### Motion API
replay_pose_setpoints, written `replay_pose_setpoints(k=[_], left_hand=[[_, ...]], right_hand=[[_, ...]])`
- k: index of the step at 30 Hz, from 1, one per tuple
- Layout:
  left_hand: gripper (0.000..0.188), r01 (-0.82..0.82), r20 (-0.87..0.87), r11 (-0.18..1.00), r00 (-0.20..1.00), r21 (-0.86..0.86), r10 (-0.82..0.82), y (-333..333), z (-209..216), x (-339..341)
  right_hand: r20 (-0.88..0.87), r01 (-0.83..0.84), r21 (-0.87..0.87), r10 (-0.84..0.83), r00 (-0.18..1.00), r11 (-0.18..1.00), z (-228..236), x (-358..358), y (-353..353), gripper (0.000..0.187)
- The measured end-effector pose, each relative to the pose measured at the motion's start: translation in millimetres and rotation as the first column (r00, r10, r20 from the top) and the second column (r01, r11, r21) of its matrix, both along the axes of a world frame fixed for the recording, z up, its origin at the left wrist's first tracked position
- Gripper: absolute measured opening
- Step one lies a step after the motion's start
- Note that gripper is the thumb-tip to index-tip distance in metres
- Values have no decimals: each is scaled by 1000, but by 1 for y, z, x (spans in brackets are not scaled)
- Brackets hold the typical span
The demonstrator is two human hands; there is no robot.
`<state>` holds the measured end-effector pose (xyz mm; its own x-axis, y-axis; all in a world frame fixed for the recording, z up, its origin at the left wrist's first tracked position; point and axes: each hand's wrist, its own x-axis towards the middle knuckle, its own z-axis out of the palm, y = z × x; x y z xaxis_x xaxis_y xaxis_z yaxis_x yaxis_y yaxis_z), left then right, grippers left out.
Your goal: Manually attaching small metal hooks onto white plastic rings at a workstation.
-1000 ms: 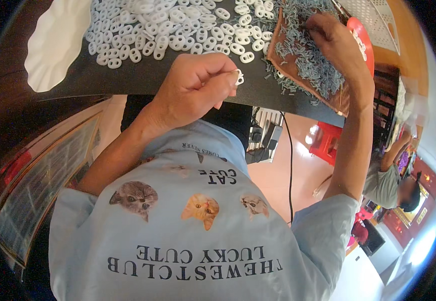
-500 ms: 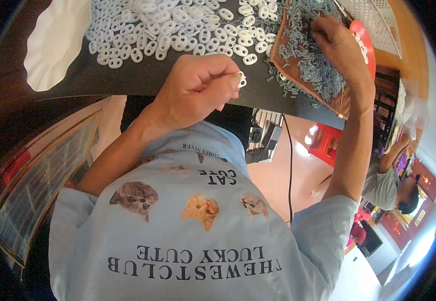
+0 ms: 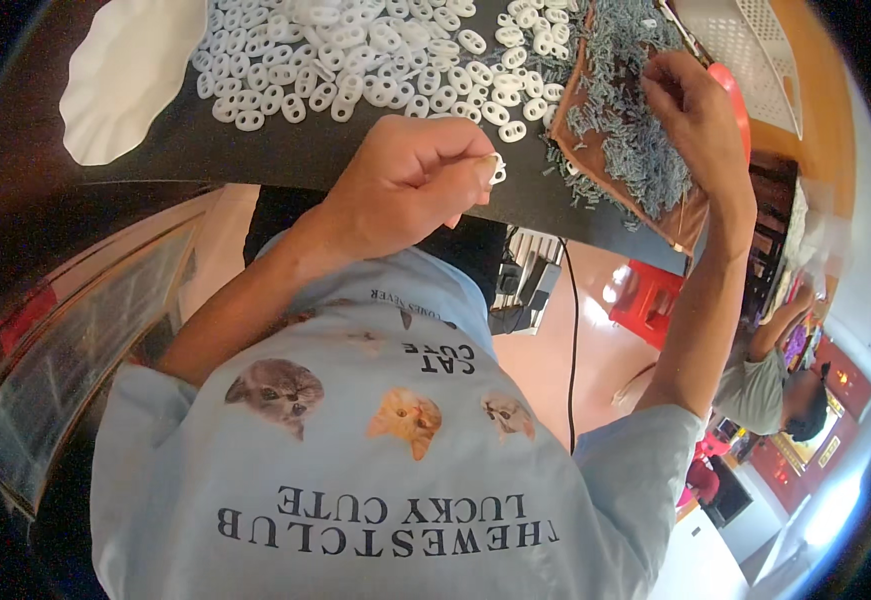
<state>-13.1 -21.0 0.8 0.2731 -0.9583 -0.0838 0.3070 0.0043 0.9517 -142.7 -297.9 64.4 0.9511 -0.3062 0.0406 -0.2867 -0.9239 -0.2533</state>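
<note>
White, wavy-rimmed and shallow, a dish point(image 3: 130, 80) is sitting at the far left of the dark table point(image 3: 205, 150), probably set aside to leave the middle for loose parts. Beside it, a heap of white two-holed pieces point(image 3: 355, 65) is lying in front of the body, likely for easy reach. Nearer the body, the left hand point(image 3: 410, 185) is gripping one white piece point(image 3: 499, 170) between thumb and finger, its end poking out rightward, seemingly so that a hole is showing. Further right, a brown mat point(image 3: 589, 150) is bearing a mass of tiny grey-blue bits point(image 3: 640, 160), apparently gathering most of them together, though some are lying outside its edge. Over them the right hand point(image 3: 695, 105) is bending its fingers; whether they are holding a bit, I cannot tell. Behind that hand, a red dish point(image 3: 734, 95) is partly showing, perhaps standing there to be within reach
</note>
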Motion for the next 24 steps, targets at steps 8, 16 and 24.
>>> replay_pose_setpoints(k=[8,16,24], left_hand=[[15,8,17,1000,1000,2,-8,2,2,3],[19,-24,20,999,999,-49,25,3,0,2],[21,-39,-49,998,998,-49,36,3,-1,4]], right_hand=[[72,28,66,-33,997,997,-13,6,7,13],[58,194,383,-233,971,903,3,7,49,5],[138,2,654,-123,983,756,2,27,103,16]])
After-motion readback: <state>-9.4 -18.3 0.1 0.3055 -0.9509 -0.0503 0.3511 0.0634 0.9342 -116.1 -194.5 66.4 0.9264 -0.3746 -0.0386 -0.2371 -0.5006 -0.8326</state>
